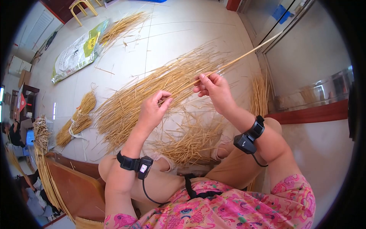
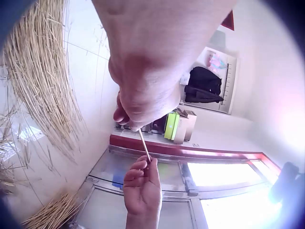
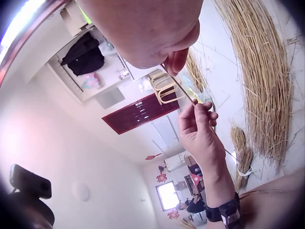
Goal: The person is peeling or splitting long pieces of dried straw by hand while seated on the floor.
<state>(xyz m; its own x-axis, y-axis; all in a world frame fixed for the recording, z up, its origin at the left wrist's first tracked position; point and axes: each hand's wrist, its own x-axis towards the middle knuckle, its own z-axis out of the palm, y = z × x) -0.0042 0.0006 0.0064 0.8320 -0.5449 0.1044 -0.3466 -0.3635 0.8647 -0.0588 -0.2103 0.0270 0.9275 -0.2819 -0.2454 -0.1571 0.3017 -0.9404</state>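
A single long straw stalk runs between my two hands and slants up to the right past the right one. My left hand pinches its lower end between thumb and fingertips. Farther along, my right hand pinches the same stalk between thumb and forefinger, its other fingers loosely bent. In the left wrist view, the short stretch of stalk between the hands shows above the right hand. The right wrist view shows the left hand at its end. Below lies a wide spread of straw on the floor.
Loose short straw lies around my feet. A tied straw bundle and a printed sack with straw beside it lie to the left. A straw bundle stands by the metal door on the right. A brown wooden board is at lower left.
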